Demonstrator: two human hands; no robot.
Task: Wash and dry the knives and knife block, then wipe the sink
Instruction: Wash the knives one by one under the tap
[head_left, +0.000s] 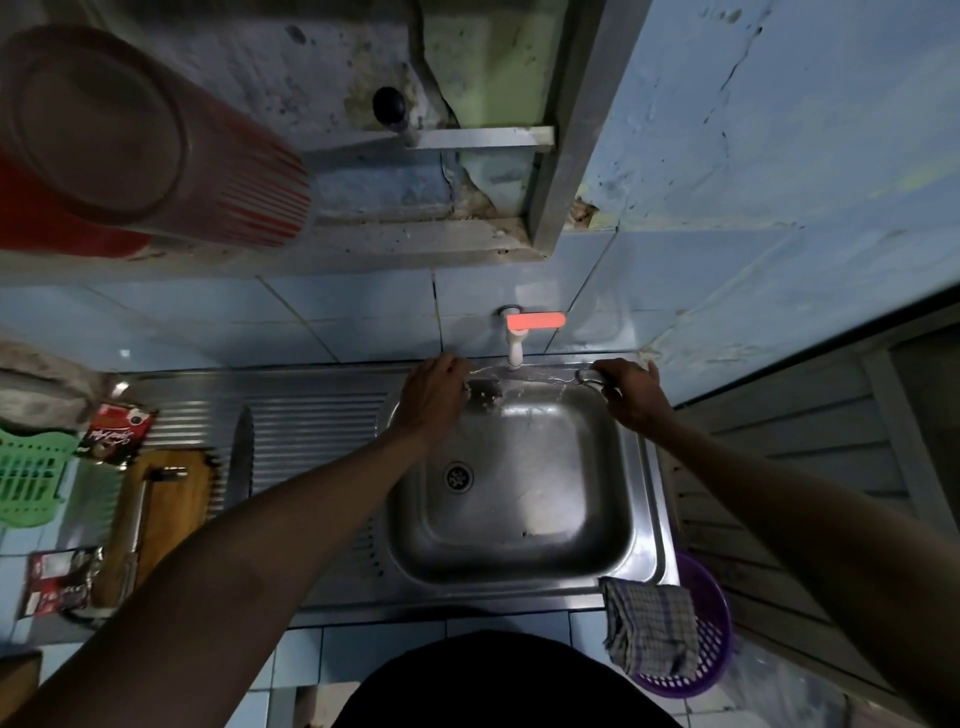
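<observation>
My left hand (435, 396) lies on the back rim of the steel sink (647, 499), left of the white tap with a red lever (535, 322). Its fingers bend down over a dark patch, and I cannot tell what is under them. My right hand (629, 396) is at the sink's back right corner, its fingers curled round a grey metal loop (588, 376). A large knife (241, 457) lies on the ribbed drainboard. Left of it the wooden knife block (171, 519) lies flat with a long steel tool across it.
A checked cloth (649, 626) hangs over the sink's front right corner, above a purple basket (714, 654). At the far left are a green basket (28, 480) and red packets (117, 431). A red container (130, 140) sits on the ledge overhead.
</observation>
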